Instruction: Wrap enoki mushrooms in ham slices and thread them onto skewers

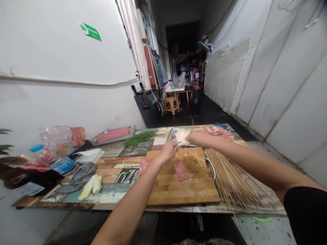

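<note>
My left hand (169,151) reaches over the far edge of a wooden cutting board (182,195), its fingers pinched on thin white enoki mushrooms. Beside it, my right hand (196,138) is closed at the enoki mushrooms (181,135) in a metal tray (169,135); its fingertips are partly hidden. A thin slice of pink meat (181,171) lies flat on the board, with a few loose mushroom strands near it. More meat slices (145,165) show at the board's left edge, partly behind my left forearm. Under my right arm, many bamboo skewers (236,185) lie fanned out.
Green chives (140,137) and a tray of pink meat (113,135) are at the back left. Pale cabbage pieces (92,186), a grey cloth (83,175) and bottles stand or lie farther left. Another meat pile (221,132) sits behind my right arm.
</note>
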`<state>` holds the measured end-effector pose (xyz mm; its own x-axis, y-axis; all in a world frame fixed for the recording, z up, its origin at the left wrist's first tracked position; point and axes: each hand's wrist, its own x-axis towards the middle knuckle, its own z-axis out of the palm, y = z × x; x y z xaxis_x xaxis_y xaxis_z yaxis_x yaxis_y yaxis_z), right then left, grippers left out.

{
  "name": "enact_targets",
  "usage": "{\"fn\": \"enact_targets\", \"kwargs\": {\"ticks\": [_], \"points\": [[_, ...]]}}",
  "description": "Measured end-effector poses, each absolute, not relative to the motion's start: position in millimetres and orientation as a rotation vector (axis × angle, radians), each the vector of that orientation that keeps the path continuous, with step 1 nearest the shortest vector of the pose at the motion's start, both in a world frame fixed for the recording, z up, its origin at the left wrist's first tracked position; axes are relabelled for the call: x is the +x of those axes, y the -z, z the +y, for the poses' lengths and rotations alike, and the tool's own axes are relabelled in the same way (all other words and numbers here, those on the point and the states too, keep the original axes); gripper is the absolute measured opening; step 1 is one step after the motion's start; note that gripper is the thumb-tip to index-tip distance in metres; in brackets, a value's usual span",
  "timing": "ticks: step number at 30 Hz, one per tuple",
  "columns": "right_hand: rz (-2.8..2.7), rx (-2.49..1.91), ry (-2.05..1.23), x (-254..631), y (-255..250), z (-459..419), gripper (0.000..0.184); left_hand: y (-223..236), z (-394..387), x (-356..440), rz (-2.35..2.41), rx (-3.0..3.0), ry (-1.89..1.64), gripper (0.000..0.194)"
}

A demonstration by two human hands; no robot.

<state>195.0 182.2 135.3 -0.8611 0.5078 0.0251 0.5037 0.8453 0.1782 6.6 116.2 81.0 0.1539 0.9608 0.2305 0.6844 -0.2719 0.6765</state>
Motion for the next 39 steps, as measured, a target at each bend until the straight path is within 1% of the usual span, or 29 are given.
{"fn": "enact_targets", "kwargs": {"ticks": [3,6,8,10,12,13,15,17,19,21,23,25,28,31,35,37,39], "points": [[3.065,0.770,-0.341,186,-132,164,0.022,-82,109,17,1.554,2.064,-0.968,0.026],[3.107,0.857,-0.339,170,-128,151,0.017,-86,108,21,1.513,2.021,-1.044,0.028],[3.099,0.997,-0.196,163,-128,149,0.017,-90,107,18,1.495,2.009,-1.031,0.029],[3.112,1.112,0.031,162,-129,151,0.018,-94,105,13,1.477,2.034,-1.006,0.030],[3.141,1.212,0.420,167,-128,154,0.023,-94,101,9,1.472,2.084,-1.028,0.028],[3.132,1.259,0.720,169,-126,155,0.025,-92,98,8,1.476,2.095,-1.074,0.026],[2.961,1.330,1.468,173,-118,154,0.024,-83,91,10,1.480,2.039,-1.233,0.022],[2.619,1.344,2.152,172,-104,150,0.022,-70,83,16,1.485,1.894,-1.417,0.022],[2.293,1.334,2.588,168,-88,143,0.019,-56,76,22,1.488,1.753,-1.514,0.024],[2.073,1.334,2.816,164,-73,138,0.017,-46,70,25,1.491,1.669,-1.473,0.027],[1.958,1.290,2.903,164,-63,135,0.016,-40,67,25,1.505,1.669,-1.386,0.028],[1.901,1.177,2.912,167,-55,133,0.017,-37,64,22,1.512,1.740,-1.313,0.026],[1.915,1.032,2.886,172,-43,132,0.025,-31,61,15,1.458,1.818,-1.236,0.021],[2.017,1.048,2.816,175,-30,127,0.033,-22,53,9,1.434,1.672,-1.232,0.015],[2.226,1.137,2.570,180,-13,119,0.034,-8,37,8,1.500,1.444,-1.280,0.016],[2.470,1.114,2.357,184,-6,117,0.031,-3,31,10,1.503,1.439,-1.298,0.014],[2.809,1.058,2.069,190,-1,116,0.025,3,29,13,1.495,1.481,-1.312,0.012]]}}
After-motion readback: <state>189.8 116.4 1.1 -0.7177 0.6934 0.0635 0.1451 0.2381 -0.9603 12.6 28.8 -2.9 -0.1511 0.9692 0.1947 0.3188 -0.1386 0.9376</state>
